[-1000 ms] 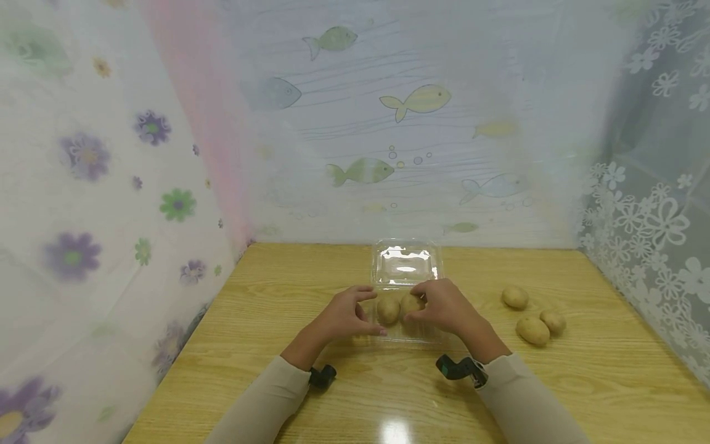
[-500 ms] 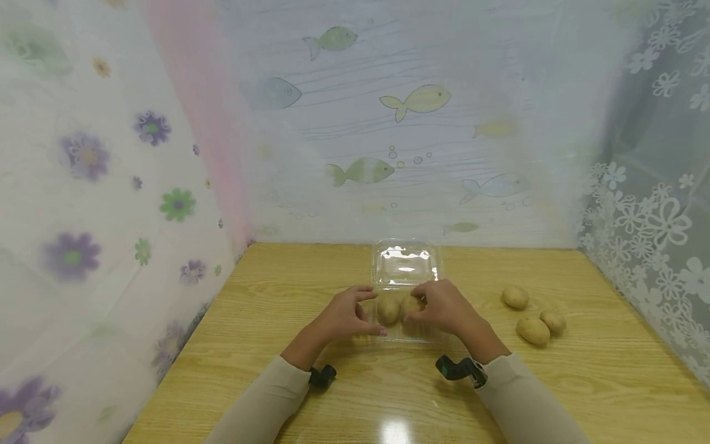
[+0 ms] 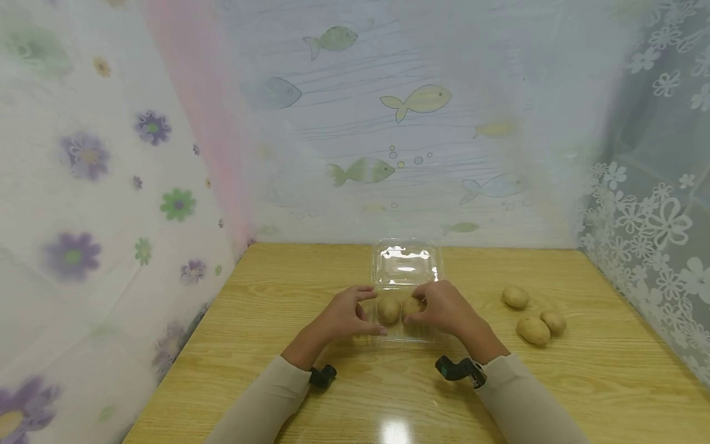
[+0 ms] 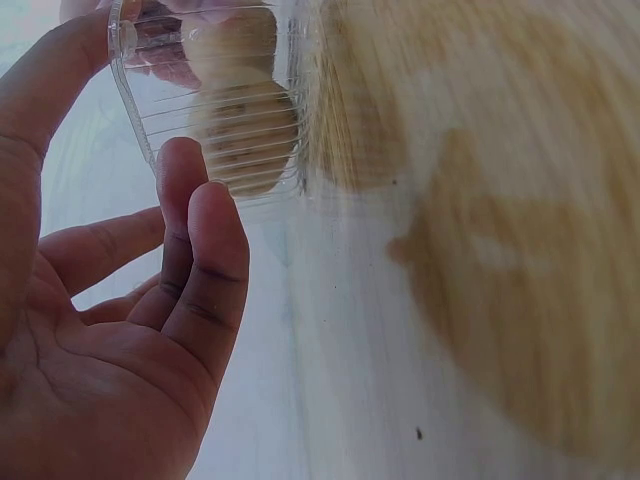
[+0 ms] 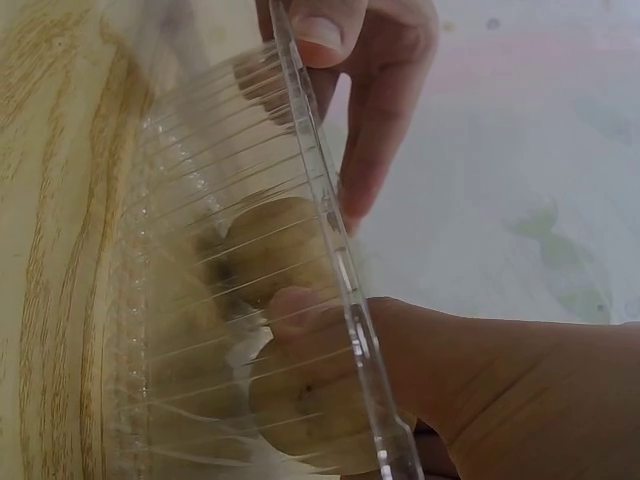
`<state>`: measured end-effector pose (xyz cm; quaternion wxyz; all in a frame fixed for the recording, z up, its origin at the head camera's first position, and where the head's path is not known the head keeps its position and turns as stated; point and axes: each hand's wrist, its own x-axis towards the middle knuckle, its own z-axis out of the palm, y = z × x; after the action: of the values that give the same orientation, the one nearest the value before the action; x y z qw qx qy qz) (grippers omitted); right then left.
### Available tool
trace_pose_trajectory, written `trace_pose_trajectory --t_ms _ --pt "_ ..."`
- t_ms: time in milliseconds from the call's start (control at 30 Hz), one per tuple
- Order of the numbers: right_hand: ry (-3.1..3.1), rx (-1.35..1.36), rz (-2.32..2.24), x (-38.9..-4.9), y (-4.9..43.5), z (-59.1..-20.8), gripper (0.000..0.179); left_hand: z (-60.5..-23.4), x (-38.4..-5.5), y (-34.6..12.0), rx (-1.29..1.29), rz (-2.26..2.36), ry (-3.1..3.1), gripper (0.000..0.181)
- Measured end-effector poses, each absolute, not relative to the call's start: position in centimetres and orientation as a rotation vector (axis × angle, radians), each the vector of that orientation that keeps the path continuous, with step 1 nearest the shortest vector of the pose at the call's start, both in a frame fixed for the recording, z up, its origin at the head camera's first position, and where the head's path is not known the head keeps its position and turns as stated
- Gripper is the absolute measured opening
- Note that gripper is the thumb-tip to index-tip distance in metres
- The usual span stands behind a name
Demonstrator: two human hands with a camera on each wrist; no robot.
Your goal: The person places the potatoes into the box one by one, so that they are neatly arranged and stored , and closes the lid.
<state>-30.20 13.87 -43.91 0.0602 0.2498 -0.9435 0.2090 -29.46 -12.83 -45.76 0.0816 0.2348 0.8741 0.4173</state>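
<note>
Your clear clamshell [image 3: 396, 287] holds two potatoes [image 3: 388, 310]; right fingers [image 3: 426, 288] grasp one, left fingers [image 3: 362, 293] rest loosely at the rim [image 5: 346, 272].

The box [image 3: 407, 340] is flanked at its left side by the left hand [image 3: 348, 314] and at its right by the right hand [image 3: 446, 308]. Its middle is filled by two potatoes [image 3: 388, 309], reachable from above through the gap between the hands. Behind, low passage is hindered by the opened lid [image 3: 407, 265]. In front, a lane of table [image 3: 383, 394] is left between the wrist cameras [image 3: 456, 368]. At far right, three loose potatoes [image 3: 534, 331] must be skirted
</note>
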Motion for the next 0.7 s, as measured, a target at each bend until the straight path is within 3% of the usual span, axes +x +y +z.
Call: trace_pose_trajectory --t_ms 233,700 --pt "-2.862 0.757 0.646 -30.23 13.86 -44.12 0.033 -45.7 -29.44 -12.83 0.712 1.268 2.6 0.093" --pt "-2.863 0.759 0.608 -30.28 13.72 -44.18 0.034 -45.82 -29.44 -12.83 0.702 1.274 2.601 0.093"
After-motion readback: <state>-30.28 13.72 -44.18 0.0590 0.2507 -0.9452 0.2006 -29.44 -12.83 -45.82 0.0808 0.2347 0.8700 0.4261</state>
